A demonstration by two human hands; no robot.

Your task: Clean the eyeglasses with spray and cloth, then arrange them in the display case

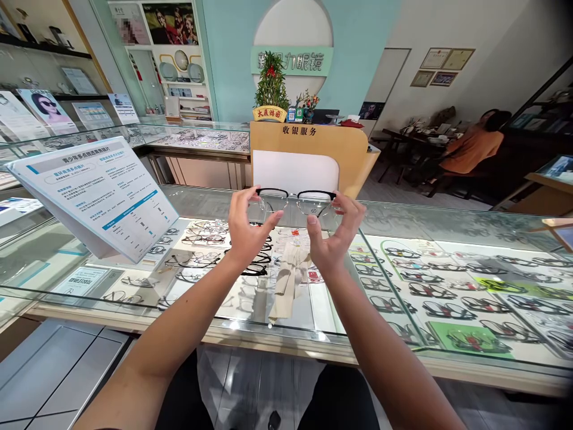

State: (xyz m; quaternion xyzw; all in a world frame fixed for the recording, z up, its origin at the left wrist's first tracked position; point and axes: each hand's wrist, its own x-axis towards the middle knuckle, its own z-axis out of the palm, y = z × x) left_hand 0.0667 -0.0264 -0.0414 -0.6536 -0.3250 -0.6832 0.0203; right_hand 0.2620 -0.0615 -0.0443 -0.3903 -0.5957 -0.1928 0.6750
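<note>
Held up above the glass counter is a pair of eyeglasses (293,196) with black upper rims and clear lenses. My left hand (248,222) grips its left end between fingers and thumb. At the other end, my right hand (335,234) pinches the frame the same way. A small mark shows on the right lens. Below my hands, a beige cleaning cloth (287,278) lies crumpled lengthwise on the counter top. Fingers partly hide the temples of the glasses.
Rows of eyeglass frames (436,289) fill the glass display counter (394,212). A tilted printed sign (102,197) stands at left. Beyond is a wooden cashier desk (308,134) with a potted plant (271,83). A person in orange (477,146) sits at a table far right.
</note>
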